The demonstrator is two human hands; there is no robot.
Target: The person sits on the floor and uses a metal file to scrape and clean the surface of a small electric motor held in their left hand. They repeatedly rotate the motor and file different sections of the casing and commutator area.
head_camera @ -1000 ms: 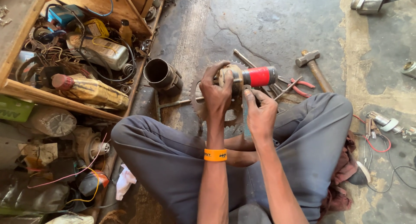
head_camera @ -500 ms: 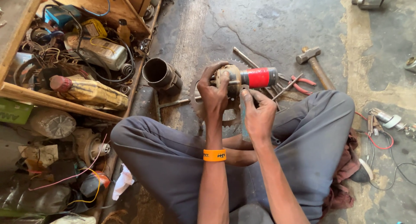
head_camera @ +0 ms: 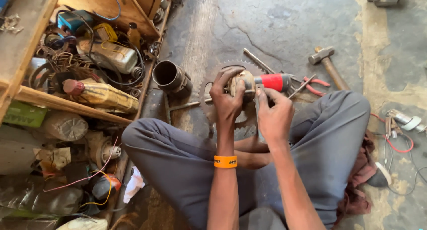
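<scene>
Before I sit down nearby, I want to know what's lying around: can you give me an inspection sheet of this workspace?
Surface: cracked, stained concrete floor.
Job's things: red-bodied power tool held over a toothed sprocket.
Clutter: hammer, red-handled pliers, metal rod, short metal pipe, wooden rack packed with parts.
Hands: left hand grips the tool's head; right hand is at the tool, a flat metal piece under its fingers.
Cables: red wire on the floor at right; wire coils on the rack.
Surroundings: nothing seen beyond floor and rack.
</scene>
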